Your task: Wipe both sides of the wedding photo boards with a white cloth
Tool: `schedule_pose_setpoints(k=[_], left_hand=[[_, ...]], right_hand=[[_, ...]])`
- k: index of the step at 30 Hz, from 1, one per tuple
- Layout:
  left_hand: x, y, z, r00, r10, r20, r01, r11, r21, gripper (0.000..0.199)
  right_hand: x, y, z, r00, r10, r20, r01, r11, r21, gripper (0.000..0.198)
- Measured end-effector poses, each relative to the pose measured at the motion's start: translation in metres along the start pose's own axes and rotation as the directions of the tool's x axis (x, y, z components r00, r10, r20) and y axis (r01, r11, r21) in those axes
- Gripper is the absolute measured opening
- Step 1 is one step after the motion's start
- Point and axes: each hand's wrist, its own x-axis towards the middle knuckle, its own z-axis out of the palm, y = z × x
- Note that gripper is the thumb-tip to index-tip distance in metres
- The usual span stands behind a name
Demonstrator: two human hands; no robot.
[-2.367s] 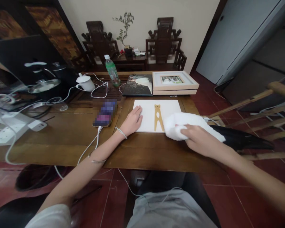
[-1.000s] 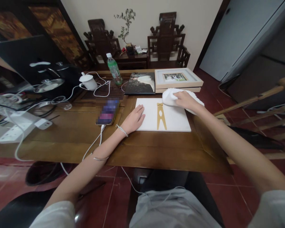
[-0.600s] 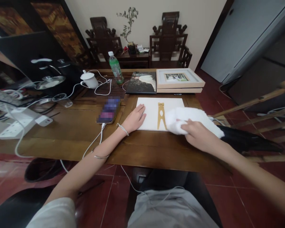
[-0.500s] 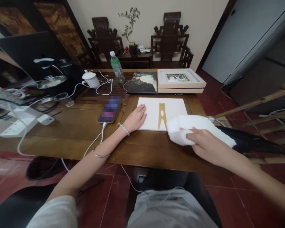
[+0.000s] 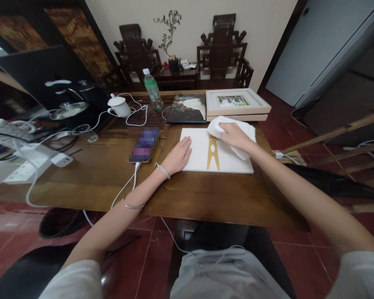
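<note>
A flat white board (image 5: 196, 155) bearing a tan, bear-headed, long-legged figure (image 5: 212, 155) lies on the wooden table (image 5: 180, 193). My left hand (image 5: 178, 157) rests flat on the board's left edge, fingers stretched out. Bunched in my right hand (image 5: 235, 135) is a white cloth (image 5: 244, 126), held over the upper right of the board. The cloth covers the figure's head and the board's far right corner.
Behind the board lie a dark picture panel (image 5: 187, 109) and stacked light frames (image 5: 238, 104). To the left are a phone (image 5: 144, 145) with its cable, a lidded white cup (image 5: 119, 106), a green-labelled bottle (image 5: 153, 90) and a power strip (image 5: 29, 162).
My right hand has carried the white cloth from the board's near right corner up and left to its far edge. My left hand has stayed in place.
</note>
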Motion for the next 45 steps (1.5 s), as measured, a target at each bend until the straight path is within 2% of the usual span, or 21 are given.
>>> schedule_pose_setpoints(k=[3, 7, 10, 13, 17, 24, 27, 31, 35, 39, 42, 45], left_hand=[[0.000, -0.001, 0.000, 1.000, 0.002, 0.005, -0.002, 1.000, 0.001, 0.051], [0.001, 0.000, -0.001, 1.000, 0.005, 0.023, -0.005, 1.000, 0.012, 0.052], [0.001, 0.001, -0.001, 1.000, 0.007, 0.016, -0.007, 1.000, 0.008, 0.051], [0.001, 0.001, -0.001, 1.000, 0.015, 0.003, -0.015, 1.000, -0.001, 0.049], [0.001, 0.002, -0.001, 1.000, 0.005, 0.014, -0.005, 1.000, -0.007, 0.049], [0.001, 0.000, 0.000, 1.000, 0.006, 0.010, -0.006, 1.000, -0.006, 0.049], [0.001, 0.000, -0.001, 1.000, 0.006, 0.011, -0.006, 1.000, -0.010, 0.050], [0.001, 0.000, -0.001, 1.000, 0.014, 0.010, -0.014, 1.000, 0.000, 0.050], [0.001, 0.001, -0.001, 1.000, 0.010, 0.018, -0.010, 1.000, -0.010, 0.050], [0.001, 0.000, -0.001, 1.000, 0.002, 0.009, -0.002, 1.000, -0.019, 0.049], [0.001, 0.000, -0.001, 1.000, -0.005, 0.009, 0.006, 1.000, -0.029, 0.049], [0.001, 0.000, -0.001, 1.000, -0.011, 0.013, 0.012, 0.999, -0.033, 0.049]], right_hand=[[-0.008, -0.032, 0.011, 0.992, -0.101, 0.072, 0.103, 0.994, -0.027, 0.027], [-0.054, -0.067, 0.014, 0.962, -0.206, 0.180, 0.224, 0.971, -0.083, 0.036], [-0.092, -0.080, 0.008, 0.935, -0.267, 0.232, 0.285, 0.958, -0.044, 0.038], [-0.112, -0.087, 0.001, 0.912, -0.311, 0.266, 0.326, 0.945, -0.014, 0.036], [-0.096, -0.080, -0.001, 0.926, -0.259, 0.274, 0.274, 0.962, -0.016, 0.033], [-0.005, -0.043, 0.010, 0.984, -0.132, 0.119, 0.143, 0.986, -0.086, 0.034], [0.014, -0.042, 0.015, 0.992, -0.094, 0.088, 0.101, 0.991, -0.083, 0.032], [-0.007, -0.056, 0.020, 0.991, -0.105, 0.086, 0.114, 0.988, -0.105, 0.038], [-0.062, -0.076, 0.016, 0.969, -0.185, 0.165, 0.202, 0.975, -0.089, 0.040], [-0.107, -0.094, 0.002, 0.925, -0.277, 0.259, 0.288, 0.957, -0.007, 0.034], [-0.109, -0.098, -0.008, 0.913, -0.274, 0.301, 0.284, 0.959, 0.012, 0.031], [-0.084, -0.086, -0.009, 0.937, -0.171, 0.305, 0.181, 0.984, -0.003, 0.030]])
